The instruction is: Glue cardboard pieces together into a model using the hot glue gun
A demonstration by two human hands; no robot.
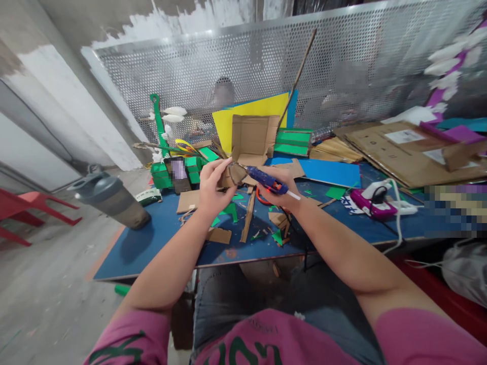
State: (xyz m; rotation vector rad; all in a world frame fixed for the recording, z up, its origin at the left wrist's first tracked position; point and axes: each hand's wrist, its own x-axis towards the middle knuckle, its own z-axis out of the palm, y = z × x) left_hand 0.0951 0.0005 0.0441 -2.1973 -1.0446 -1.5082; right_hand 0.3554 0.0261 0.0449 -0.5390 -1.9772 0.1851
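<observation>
Fingers of the left hand (212, 188) pinch a small cardboard piece (233, 174), thumb on the near face and fingertips curled over its top edge, holding it up above the middle of the blue table (152, 238). Meeting it from the right is a blue glue gun (266, 180), gripped by the right hand (280, 190) with the fingers wrapped tight around the body and a white glue stick poking out of the back end toward the right; the nozzle sits right at the edge of the cardboard piece, just beside the left fingertips. That closeness looks like the main risk: hot glue or the nozzle could touch the fingers if the piece slips or the gun drifts left, and a drip could fall on the scraps below. Under the hands lie cardboard offcuts, green paper bits (230, 210) and a wooden strip (249, 215), with what seems to be red-handled scissors (262, 196) touching the clutter. Farther off stands an open cardboard box (251, 137) in front of yellow sheets (251, 114), with green boxes (190, 167) to its left and a green tray (292, 142) to its right. A grey shaker bottle (110, 198) lies tilted at the near left corner, and a power strip (376, 200) with a white cable sits to the right, its cord hanging off the near edge where an elbow could snag it. Flat cardboard sheets (411, 149) cover the far right, and a perforated metal screen (266, 66) closes the far side.
</observation>
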